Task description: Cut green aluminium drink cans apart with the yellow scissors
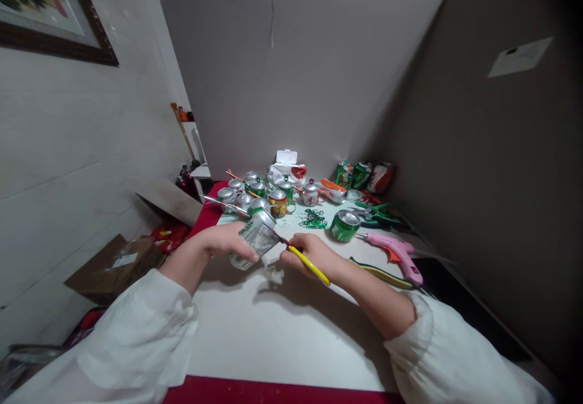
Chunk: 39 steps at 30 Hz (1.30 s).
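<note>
My left hand [230, 241] is closed around a cut drink can [262, 238], silvery with some green print, held tilted above the white table. In my right hand [312, 255] is a pair of scissors [314, 267] with yellow handles. Its blades reach to the can's side, at the right edge of the held piece. Whether they bite into the metal is too small to tell. Just beyond the hands lies a pile of small green and silver pieces [313, 218]. A short green can section [345, 226] stands to the right of them.
Several small teapot-like can pieces [279, 202] crowd the back left. Crumpled cans [362, 175] and a wipes pack [288, 172] stand by the grey panel [310, 76]. At right lie a pink glue gun [395, 251], green-handled pliers [376, 212] and a yellow-black handled tool [382, 273].
</note>
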Available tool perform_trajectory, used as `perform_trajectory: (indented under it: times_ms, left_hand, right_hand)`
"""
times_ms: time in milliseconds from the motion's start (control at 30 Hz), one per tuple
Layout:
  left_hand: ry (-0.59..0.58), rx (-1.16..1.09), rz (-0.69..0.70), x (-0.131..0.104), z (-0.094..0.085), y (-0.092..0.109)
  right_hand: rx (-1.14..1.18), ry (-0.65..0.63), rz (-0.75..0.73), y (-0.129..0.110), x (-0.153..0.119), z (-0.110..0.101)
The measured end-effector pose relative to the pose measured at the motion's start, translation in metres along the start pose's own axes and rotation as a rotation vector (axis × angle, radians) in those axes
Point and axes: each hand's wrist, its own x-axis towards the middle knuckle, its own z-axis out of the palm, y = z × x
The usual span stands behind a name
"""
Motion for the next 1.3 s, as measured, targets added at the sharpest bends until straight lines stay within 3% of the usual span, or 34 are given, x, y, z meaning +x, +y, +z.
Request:
perform_trajectory:
  times_ms: [300, 600, 833, 1067, 1300]
  left_hand:
    - [-0.104, -0.098, 0.015, 0.002, 0.003, -0.008]
    - [-0.136, -0.068, 0.027, 0.006, 0.011, -0.014]
    - [-0.134, 0.049, 0.01, 0.001, 0.03, -0.005]
    - [-0.161, 0.131, -0.05, -0.002, 0.057, 0.003]
    - [-0.08, 0.17, -0.04, -0.002, 0.068, -0.003]
  right_hand:
    - [0.037, -0.071, -0.058, 0.001, -0.004, -0.012]
    - [0.004, 0.013, 0.11, 0.0, -0.021, 0.004]
    - [-0.027, 0.093, 0.147, 0.013, -0.049, 0.012]
    - [-0.038, 0.08, 0.09, 0.013, -0.071, 0.007]
    - [-0.045, 0.106, 0.132, 0.017, -0.076, 0.012]
